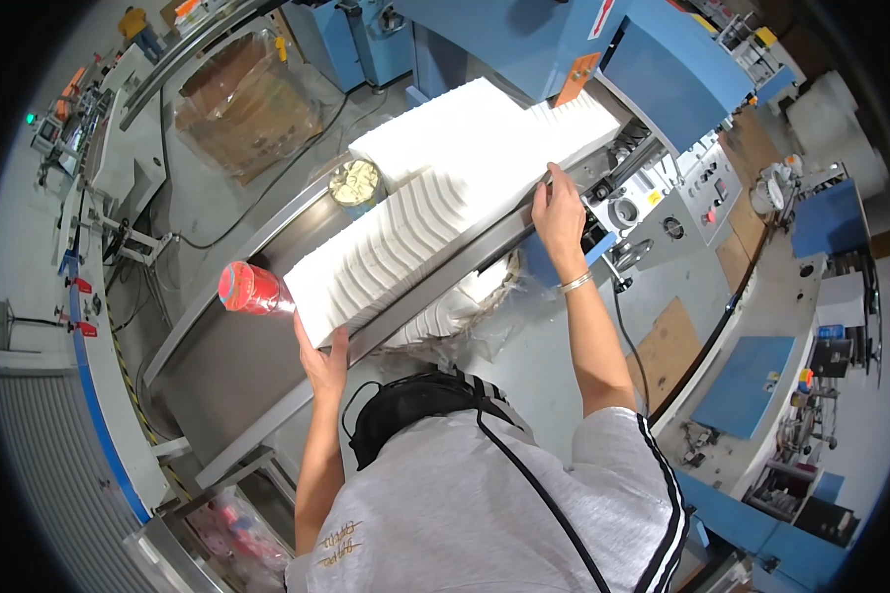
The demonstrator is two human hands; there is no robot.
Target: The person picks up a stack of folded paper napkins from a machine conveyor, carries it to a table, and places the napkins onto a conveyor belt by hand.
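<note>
Stacks of soft white sheets were lined along a long grey metal trough from near left to far right, their near left end cupped by the left hand, its thumb parted from its fingers. Farther right, the right hand was placed with bent fingers at the row's near edge, though whether anything was pinched could not be told. Beyond the row, a red cylindrical container was seen left of a round tub filled with pale yellow pieces.
</note>
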